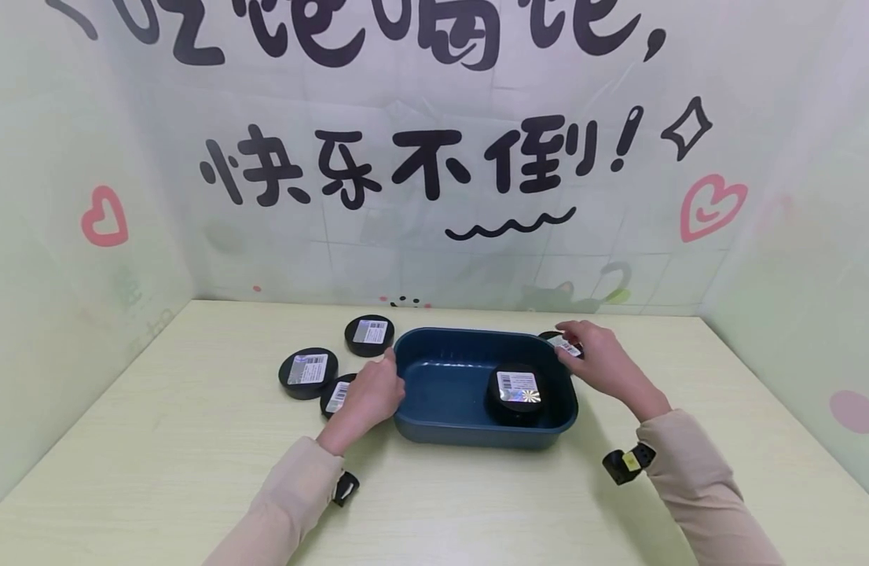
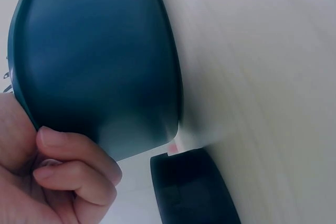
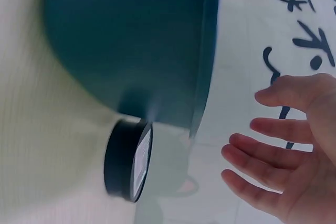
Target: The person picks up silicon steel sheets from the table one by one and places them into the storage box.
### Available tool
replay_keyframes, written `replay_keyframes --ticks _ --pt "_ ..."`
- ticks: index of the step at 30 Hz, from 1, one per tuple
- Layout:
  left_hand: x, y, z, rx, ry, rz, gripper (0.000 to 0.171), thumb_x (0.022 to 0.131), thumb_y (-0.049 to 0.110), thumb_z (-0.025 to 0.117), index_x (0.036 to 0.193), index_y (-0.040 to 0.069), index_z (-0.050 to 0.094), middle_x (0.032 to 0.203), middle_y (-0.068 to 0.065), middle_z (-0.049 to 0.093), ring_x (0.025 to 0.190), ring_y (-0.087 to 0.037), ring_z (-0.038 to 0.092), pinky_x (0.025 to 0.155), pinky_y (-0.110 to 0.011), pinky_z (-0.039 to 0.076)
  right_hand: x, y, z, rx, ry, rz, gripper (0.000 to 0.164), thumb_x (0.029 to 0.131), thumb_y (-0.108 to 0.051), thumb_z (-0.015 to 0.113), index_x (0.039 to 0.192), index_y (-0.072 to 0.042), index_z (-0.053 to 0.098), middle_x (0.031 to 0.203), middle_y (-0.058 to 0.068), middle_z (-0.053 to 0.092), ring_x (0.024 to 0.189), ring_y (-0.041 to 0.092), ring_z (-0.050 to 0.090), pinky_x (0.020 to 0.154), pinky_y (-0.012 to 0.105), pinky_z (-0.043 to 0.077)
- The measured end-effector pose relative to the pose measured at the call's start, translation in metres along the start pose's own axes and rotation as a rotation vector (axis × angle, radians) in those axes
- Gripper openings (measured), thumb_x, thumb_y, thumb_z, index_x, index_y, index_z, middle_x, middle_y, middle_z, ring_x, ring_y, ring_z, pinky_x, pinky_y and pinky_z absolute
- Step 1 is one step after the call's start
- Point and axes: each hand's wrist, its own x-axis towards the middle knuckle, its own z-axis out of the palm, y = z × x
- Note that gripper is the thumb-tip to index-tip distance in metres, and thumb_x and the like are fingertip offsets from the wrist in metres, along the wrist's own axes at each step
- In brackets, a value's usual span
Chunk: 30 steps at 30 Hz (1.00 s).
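Observation:
A dark blue rectangular tub [image 1: 441, 431] with rounded corners stands on the table. A round black tin [image 1: 517, 389] with a white label and a shiny sticker lies inside at its right. My left hand [image 1: 370, 391] pinches the tub's left rim, thumb and curled fingers on the edge [image 2: 79, 166]. My right hand [image 1: 599, 358] hovers by the tub's far right corner, fingers spread and holding nothing. Just past those fingers, another labelled black tin [image 3: 126, 161] sits on the table close to the tub; in the head view the hand partly covers it.
Left of the tub lie more labelled black tins: one at the back [image 1: 369, 336], one farther left [image 1: 308, 373], and one [image 1: 335, 395] partly hidden by the left hand. A printed wall sheet [image 1: 420, 267] rises behind the table [image 1: 159, 440], with side panels left and right.

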Motion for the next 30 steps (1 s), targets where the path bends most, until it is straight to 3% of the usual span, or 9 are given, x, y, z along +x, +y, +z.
replay_keyframes --ticks 7,16,30 --pt "0.001 0.0 0.0 0.002 -0.007 -0.003 0.055 0.087 0.007 0.051 0.138 -0.01 0.036 0.098 -0.029 0.063 0.068 -0.025 0.056 0.053 -0.035 0.044 0.0 0.019 0.002 -0.01 0.03 0.027 0.031 0.084 -0.001 0.059 0.11 0.015 0.056 0.092 0.027 0.063 0.086 0.039 0.061 0.077 0.051 0.047" --pt "0.002 0.0 -0.002 0.005 -0.008 0.002 0.053 0.087 0.007 0.051 0.136 -0.01 0.037 0.095 -0.028 0.063 0.067 -0.025 0.056 0.052 -0.035 0.044 0.0 0.036 0.011 -0.026 0.029 0.04 0.032 0.082 0.0 0.06 0.108 0.017 0.057 0.102 0.032 0.06 0.093 0.043 0.058 0.082 0.053 0.045" --pt "0.0 -0.001 0.0 -0.013 -0.009 -0.005 0.055 0.088 0.008 0.051 0.138 -0.01 0.035 0.097 -0.028 0.063 0.066 -0.024 0.055 0.05 -0.033 0.042 0.011 0.051 0.028 -0.039 -0.091 0.034 0.052 0.073 -0.002 0.068 0.117 0.018 0.049 0.115 0.039 0.05 0.105 0.051 0.051 0.09 0.056 0.041"
